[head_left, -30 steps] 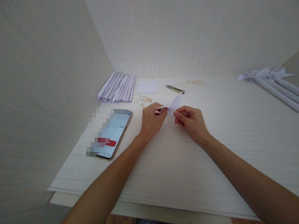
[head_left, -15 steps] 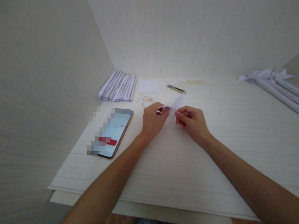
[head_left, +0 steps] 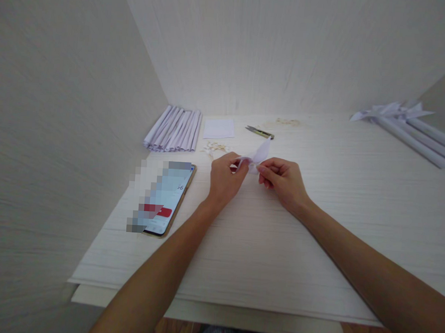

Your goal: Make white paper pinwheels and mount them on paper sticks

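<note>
**A:** Where was the paper relative to your grip?

**B:** Between both hands. Your left hand [head_left: 224, 179] and right hand [head_left: 282, 182] pinched a small folded paper piece [head_left: 258, 154] just above the tabletop [head_left: 263, 239], near its middle. Left grip was closed on the piece's left end, thumb and forefinger. Right grip was closed on it from the right, fingertips nearly touching the left's. A pointed flap stuck up and away from you, past both sets of fingertips.

**A:** Flat on the tabletop or lifted?

**B:** Lifted slightly. Both hands looked to rest on or close over the surface; couldn't tell which.

**A:** Anything readable?

**B:** Only the phone [head_left: 167, 198], lying face up to your left, just beside the left wrist. Part of its screen was pixelated. You could make out digits that looked like "56" and a red button under them; button text too small to read. No brands or labels elsewhere.

**A:** What else was around?

**B:** Far left, against the wall: a fanned bundle of rolled paper tubes [head_left: 174, 129]. Beside it a blank paper square [head_left: 219, 128]. Small pale scraps [head_left: 216, 148] lay just beyond your left hand. Thread snips [head_left: 259, 132] lay past the flap's tip, apart from it. More scraps [head_left: 287, 122] further back. Far right: several long paper rolls with folded tips [head_left: 409, 122], well apart from your hands.
</note>
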`<state>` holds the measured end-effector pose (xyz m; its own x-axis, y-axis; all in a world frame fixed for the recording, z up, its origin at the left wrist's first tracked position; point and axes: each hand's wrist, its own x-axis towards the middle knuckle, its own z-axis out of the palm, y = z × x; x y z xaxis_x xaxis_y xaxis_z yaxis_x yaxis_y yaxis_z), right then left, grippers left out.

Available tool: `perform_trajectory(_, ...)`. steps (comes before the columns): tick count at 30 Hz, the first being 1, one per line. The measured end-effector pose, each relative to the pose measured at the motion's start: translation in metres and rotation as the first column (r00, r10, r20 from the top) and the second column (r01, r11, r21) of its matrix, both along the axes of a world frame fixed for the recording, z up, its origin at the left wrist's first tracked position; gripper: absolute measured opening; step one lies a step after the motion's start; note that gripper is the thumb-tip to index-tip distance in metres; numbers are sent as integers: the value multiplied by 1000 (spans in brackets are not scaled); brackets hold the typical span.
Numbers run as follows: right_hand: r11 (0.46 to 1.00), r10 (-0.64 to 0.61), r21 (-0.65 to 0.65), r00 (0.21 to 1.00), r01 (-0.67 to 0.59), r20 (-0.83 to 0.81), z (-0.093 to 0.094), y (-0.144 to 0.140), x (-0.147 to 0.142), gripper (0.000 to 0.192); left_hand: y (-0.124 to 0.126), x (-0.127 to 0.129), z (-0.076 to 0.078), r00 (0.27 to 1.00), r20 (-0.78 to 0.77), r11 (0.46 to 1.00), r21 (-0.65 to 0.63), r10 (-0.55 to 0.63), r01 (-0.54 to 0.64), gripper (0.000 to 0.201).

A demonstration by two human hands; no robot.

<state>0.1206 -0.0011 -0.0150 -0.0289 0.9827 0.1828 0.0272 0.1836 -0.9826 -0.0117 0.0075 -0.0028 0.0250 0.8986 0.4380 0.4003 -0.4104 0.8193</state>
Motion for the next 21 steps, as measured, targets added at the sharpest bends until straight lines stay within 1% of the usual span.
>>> perform_trajectory(5,1000,-27,-11,999,27,32,2,-2,-2,17,0,0,-1,1000,11,1000,-12,-15,15,16)
perform_trajectory(9,999,-51,-7,998,52,38,3,-3,-2,15,0,0,1,998,46,998,-48,-35,37,13)
perform_trajectory(12,998,-59,-10,998,59,-2,1,-1,0,16,2,-2,2,990,93,990,-82,-109,116,16)
perform_trajectory(16,998,-57,-27,996,55,-71,-1,2,2,16,6,-8,1,950,194,951,-147,-242,273,22)
perform_trajectory(18,998,-53,-39,995,50,-86,-2,2,2,17,8,-10,-1,934,230,934,-171,-272,314,22)
perform_trajectory(21,998,-49,-54,994,44,-98,-1,2,2,17,11,-12,-3,926,242,923,-185,-290,337,23)
